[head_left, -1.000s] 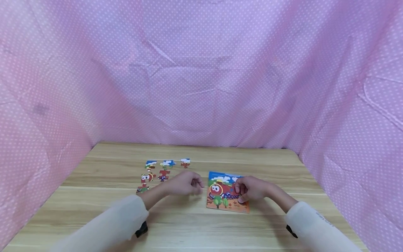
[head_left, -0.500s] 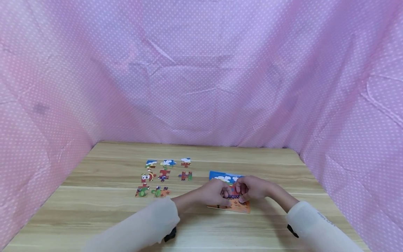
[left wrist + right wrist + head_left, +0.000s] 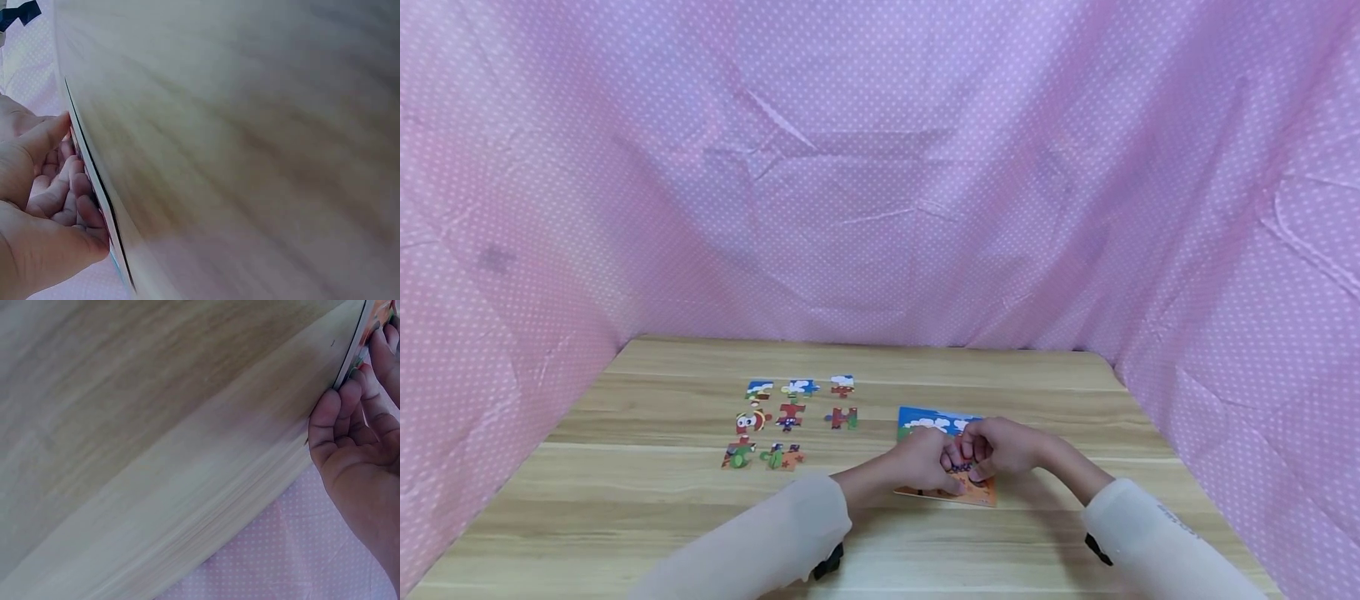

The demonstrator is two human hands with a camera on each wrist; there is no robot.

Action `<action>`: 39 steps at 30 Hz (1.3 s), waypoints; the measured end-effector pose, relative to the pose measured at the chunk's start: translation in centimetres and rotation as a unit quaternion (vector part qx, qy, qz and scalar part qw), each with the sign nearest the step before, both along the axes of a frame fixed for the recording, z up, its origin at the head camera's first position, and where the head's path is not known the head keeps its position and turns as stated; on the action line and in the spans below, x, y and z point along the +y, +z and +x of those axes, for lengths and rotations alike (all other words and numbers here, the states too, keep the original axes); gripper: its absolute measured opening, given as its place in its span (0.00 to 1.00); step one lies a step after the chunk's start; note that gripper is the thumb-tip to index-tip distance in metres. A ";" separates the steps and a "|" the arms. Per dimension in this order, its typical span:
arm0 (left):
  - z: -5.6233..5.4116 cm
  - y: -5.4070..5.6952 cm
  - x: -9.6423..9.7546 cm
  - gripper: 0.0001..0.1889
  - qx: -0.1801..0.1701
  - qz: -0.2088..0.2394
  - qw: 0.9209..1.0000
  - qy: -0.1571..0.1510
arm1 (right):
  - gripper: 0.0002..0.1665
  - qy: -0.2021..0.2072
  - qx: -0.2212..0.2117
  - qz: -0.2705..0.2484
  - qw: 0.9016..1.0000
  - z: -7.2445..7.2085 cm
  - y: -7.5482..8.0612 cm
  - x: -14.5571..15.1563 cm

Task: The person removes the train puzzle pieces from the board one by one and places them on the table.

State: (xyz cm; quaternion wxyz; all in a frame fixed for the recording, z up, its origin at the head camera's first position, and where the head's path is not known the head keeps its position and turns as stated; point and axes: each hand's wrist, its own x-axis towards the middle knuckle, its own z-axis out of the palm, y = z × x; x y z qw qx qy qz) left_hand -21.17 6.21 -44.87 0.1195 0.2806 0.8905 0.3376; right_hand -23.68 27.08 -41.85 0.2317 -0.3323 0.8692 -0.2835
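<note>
A square puzzle board [image 3: 917, 415] with a picture of a red train under a blue sky lies right of the table's middle. My left hand [image 3: 922, 458] covers its left part, fingers bent and fingertips on its face. My right hand [image 3: 1011, 446] grips it at the right side, with thumb and fingertips on the lower right part; the right wrist view has curled fingers [image 3: 328, 409] at the board's edge. Both hands' fingertips are close together. I cannot tell whether they pinch a piece. Loose puzzle pieces [image 3: 790, 417] lie in rows to the left.
The wooden table [image 3: 625, 467] carries the board and pieces. Among the loose pieces are a cloud piece [image 3: 801, 388], an eye piece [image 3: 752, 421] and an orange-green piece [image 3: 782, 457]. A pink dotted cloth [image 3: 880, 208] hangs behind and at both sides.
My left hand has moved right from between the pieces and the board onto the board, uncovering pieces on the left. The right hand stays almost still at the board's right side.
</note>
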 end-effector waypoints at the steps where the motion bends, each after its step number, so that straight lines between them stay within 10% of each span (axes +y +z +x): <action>1: 0.0 0.1 0.0 0.15 -0.003 0.000 1.000 0.002 | 0.13 0.001 0.002 0.001 1.000 0.0 0.0 0.0; 39: 0.1 0.7 0.2 0.15 -0.053 0.004 0.999 0.010 | 0.17 -0.016 0.006 -0.027 0.999 -1.4 0.2 1.6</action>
